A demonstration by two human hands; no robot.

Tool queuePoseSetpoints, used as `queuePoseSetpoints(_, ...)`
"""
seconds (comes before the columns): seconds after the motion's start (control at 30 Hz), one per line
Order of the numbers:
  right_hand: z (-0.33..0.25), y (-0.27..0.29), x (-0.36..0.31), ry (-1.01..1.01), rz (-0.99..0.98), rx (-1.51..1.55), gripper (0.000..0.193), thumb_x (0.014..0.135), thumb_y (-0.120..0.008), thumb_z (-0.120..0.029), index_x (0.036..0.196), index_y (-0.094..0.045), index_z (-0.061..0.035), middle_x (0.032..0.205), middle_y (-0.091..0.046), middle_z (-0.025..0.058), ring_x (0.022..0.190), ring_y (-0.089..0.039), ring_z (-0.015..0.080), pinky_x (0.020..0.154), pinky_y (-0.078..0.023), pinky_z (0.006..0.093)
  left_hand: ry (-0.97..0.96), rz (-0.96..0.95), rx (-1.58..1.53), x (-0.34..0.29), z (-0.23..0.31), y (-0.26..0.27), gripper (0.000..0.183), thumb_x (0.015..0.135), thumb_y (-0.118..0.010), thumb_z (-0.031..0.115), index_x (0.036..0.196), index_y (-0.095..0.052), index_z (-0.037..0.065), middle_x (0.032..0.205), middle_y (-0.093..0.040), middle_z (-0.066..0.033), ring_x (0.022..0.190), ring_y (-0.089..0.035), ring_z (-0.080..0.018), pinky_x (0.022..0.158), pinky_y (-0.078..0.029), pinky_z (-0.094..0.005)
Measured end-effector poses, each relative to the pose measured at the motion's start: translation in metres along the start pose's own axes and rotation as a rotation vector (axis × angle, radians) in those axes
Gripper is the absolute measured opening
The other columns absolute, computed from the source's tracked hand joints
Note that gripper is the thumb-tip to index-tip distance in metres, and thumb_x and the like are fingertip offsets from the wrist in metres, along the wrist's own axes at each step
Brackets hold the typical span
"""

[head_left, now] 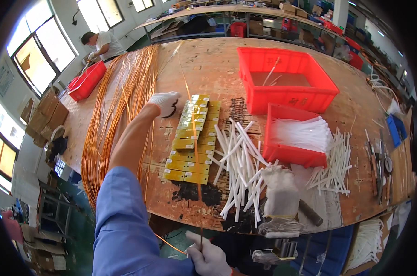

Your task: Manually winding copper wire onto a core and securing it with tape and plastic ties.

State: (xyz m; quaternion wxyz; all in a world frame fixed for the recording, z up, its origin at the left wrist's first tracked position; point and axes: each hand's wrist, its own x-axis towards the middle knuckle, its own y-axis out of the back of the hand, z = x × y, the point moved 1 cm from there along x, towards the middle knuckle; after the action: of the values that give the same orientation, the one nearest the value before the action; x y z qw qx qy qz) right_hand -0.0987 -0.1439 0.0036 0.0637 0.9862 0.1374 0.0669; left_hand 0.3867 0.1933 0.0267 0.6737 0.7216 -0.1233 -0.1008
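Well, left hand: in a white glove, over the table, just left of the far blocks. The fingers are bent; I cannot tell if they hold a thing.
Right hand: in a white glove too, low down by the near edge. The fingers are closed on the strip.
Strip: thin and copper-coloured. It goes up from the right hand, past the edge and in front of the blocks, to the far part.
Blocks: yellow, in rows, with small white labels. The strip hides a thin bit of them.
Wires: a big, long bunch on the left. The left arm covers some of them.
Tubes: a messy white heap, just right of the blocks.
Big bin: red, at the back, a few white sticks inside.
Small bin: red, in front of it, full of thin white strands.
Wrapped thing: grey, at the near edge, beside the heap.
Other person: far left, head down, near a red box.
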Motion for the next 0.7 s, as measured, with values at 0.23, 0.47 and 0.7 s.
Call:
queuePoseSetpoints(0.23, 0.013, 0.000, 0.003, -0.296, -0.158, 0.319, 0.035, 0.119, -0.056, -0.023, 0.147, -0.064, -0.0030, 0.103, -0.078, 0.0116, 0.080, -0.077, 0.0175, 0.078, -0.063, 0.0328, 0.128, 1.111, -0.232, -0.029, -0.057, 0.092, 0.033, 0.102, -0.067, 0.014, 0.135, -0.070, 0.013, 0.097, -0.071, -0.0073, 0.079, -0.066, -0.0196, 0.072, -0.055, -0.0355)
queuePoseSetpoints(0.47, 0.033, -0.003, -0.015, 0.012, -0.040, 0.070, 0.039, 0.115, -0.059, -0.030, 0.140, -0.069, -0.0013, 0.098, -0.078, 0.0169, 0.084, -0.078, 0.0385, 0.069, -0.060, 0.0472, -0.463, 0.956, -0.667, 0.005, 0.301, 0.247, 0.042, 0.110, -0.052, -0.008, 0.147, -0.066, 0.008, 0.102, -0.069, 0.0010, 0.073, -0.059, -0.0038, 0.064, -0.050, -0.0219)
queuePoseSetpoints(0.7, 0.026, 0.012, -0.033, -0.015, -0.019, -0.052, 0.037, 0.115, -0.056, -0.034, 0.136, -0.073, -0.0080, 0.130, -0.075, 0.0204, 0.102, -0.077, 0.0389, 0.080, -0.061, 0.0518, -1.137, 0.775, -0.344, 0.045, 0.603, 0.248, 0.039, 0.102, -0.063, 0.001, 0.138, -0.068, 0.014, 0.134, -0.068, -0.0165, 0.121, -0.068, -0.0424, 0.101, -0.058, -0.0485)
